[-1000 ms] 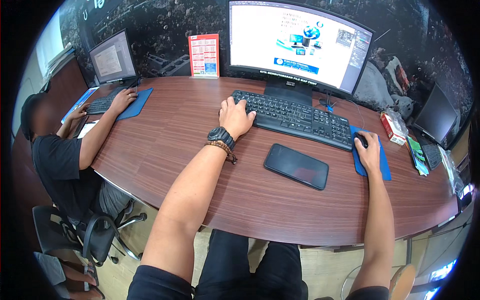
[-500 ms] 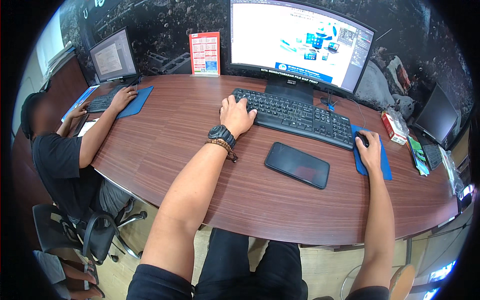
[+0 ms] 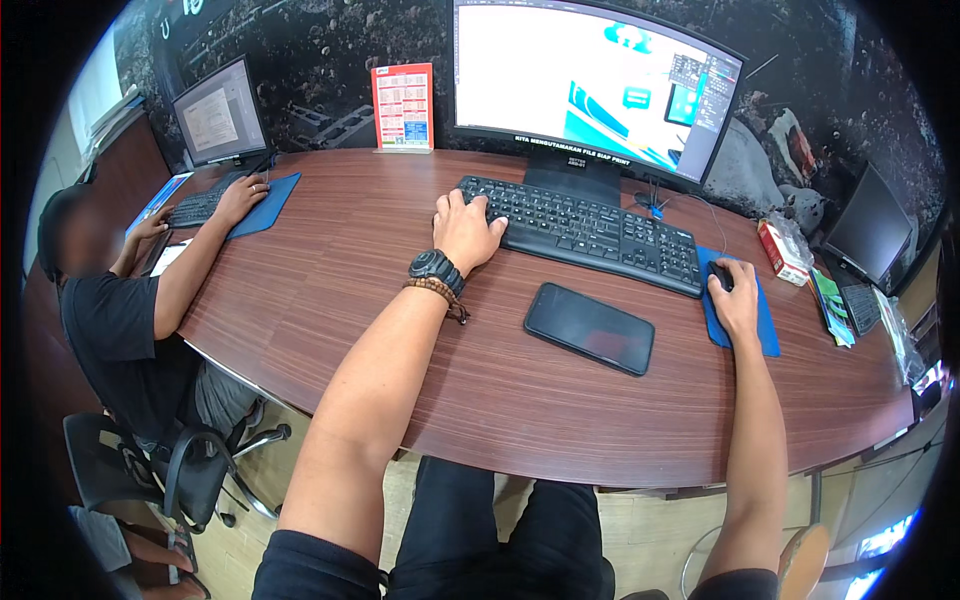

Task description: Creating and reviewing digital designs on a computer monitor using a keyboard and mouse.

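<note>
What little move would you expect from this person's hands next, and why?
Probably a small slide or click of the mouse. The right hand lies over it on the blue pad, the left hand rests on the left end of the black keyboard, and the curved monitor shows a graphic layout open.

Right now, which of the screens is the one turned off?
The small dark monitor at the far right edge of the desk: its screen is black. The big curved monitor in the middle and the small monitor at the left both glow with pictures.
</note>
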Motion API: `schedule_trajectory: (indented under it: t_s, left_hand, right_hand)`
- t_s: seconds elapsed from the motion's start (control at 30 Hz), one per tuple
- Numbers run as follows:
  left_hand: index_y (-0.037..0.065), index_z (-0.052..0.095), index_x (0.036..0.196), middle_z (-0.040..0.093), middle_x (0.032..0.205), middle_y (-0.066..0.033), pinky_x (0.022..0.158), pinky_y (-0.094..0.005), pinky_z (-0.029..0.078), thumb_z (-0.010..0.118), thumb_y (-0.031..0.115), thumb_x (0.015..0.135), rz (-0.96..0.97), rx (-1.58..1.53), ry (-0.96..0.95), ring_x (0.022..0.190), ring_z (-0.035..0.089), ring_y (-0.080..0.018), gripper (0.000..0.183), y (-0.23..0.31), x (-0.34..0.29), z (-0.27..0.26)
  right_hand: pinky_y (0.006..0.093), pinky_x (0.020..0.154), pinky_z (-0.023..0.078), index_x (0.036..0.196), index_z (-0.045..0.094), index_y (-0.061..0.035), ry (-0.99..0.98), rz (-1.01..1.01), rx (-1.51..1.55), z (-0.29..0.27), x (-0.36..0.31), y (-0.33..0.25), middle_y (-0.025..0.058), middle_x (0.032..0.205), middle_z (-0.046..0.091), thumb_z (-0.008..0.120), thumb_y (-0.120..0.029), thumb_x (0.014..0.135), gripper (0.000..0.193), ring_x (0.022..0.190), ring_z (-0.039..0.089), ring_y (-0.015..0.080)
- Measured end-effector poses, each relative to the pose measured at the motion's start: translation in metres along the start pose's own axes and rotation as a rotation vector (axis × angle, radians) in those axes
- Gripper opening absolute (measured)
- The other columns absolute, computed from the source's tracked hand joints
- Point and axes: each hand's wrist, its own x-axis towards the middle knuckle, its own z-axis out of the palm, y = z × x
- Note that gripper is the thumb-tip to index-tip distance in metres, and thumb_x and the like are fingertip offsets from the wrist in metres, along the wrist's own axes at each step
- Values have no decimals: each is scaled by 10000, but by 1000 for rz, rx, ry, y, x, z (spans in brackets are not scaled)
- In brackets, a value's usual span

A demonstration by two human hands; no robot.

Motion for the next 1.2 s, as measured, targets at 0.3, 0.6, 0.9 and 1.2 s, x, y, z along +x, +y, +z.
schedule_trajectory:
  t_s: [0.3,0.6,0.9,1.2]
  left_hand:
    - [99,689,1227,444,1439,-250,1113,-557,294,609,420,940,-79,48,-80,1357,346,-420,438,4,1,-5]
    - [139,715,1172,532,1349,-181,1065,-502,398,580,110,924,-48,-63,38,1240,505,-390,283,-17,6,11]
    - [151,721,1163,563,1289,-162,1040,-509,412,598,93,899,-49,-78,60,1199,526,-382,297,-16,7,11]
    - [138,704,1188,570,1260,-156,1027,-529,414,586,98,909,-36,-74,60,1180,532,-383,306,-17,7,11]
  right_hand:
    - [429,979,462,1115,687,-44,-7,9,5,-2,-1,-2,185,1160,591,665,-203,817,338,1108,586,357]
    - [427,979,460,1107,692,-43,-3,-19,19,-1,-1,-1,185,1145,595,672,-202,821,328,1101,585,356]
    - [430,976,468,1106,695,-36,6,-28,8,-2,-1,-3,194,1149,602,673,-199,820,330,1098,593,359]
    - [427,981,464,1110,696,-28,-15,-9,10,-4,-2,-5,198,1160,600,676,-208,827,335,1106,591,360]
